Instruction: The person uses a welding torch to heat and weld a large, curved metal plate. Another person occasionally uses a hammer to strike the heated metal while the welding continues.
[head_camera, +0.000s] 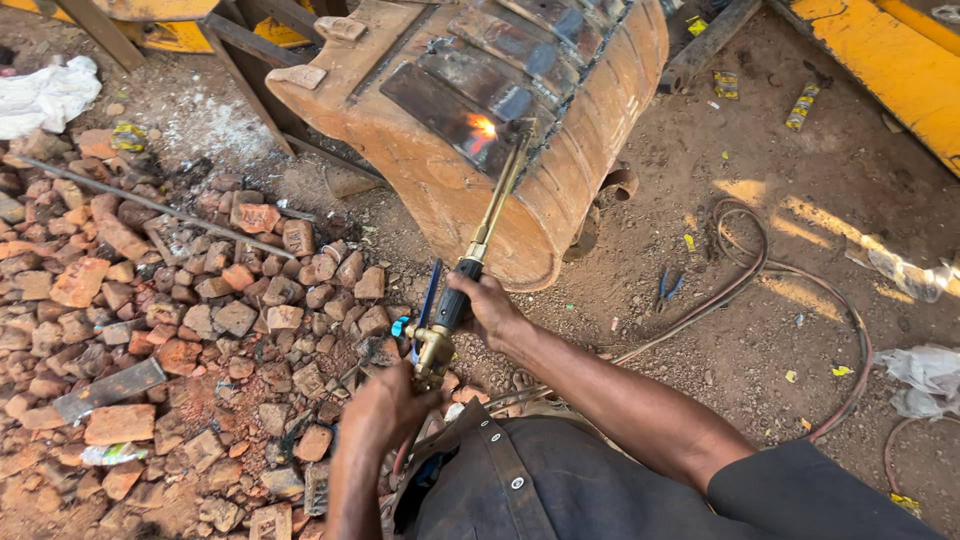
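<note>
A heap of broken red bricks (190, 320) lies at my left. My left hand (385, 408) is clenched around the rear end of the long brass cutting torch (470, 265), by its valves. My right hand (487, 305) grasps its black grip further up. The torch slants upward to its flame (483, 125), which touches a dark plate on the rusty orange excavator bucket (560, 190). Hoses (760, 275) loop across the dirt at right.

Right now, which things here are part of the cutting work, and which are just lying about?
In use:
cutting torch held in right hand and left hand
rusty excavator bucket with flame
hoses

Lying about:
broken bricks
blue-handled pliers
white cloth
metal rod
</note>
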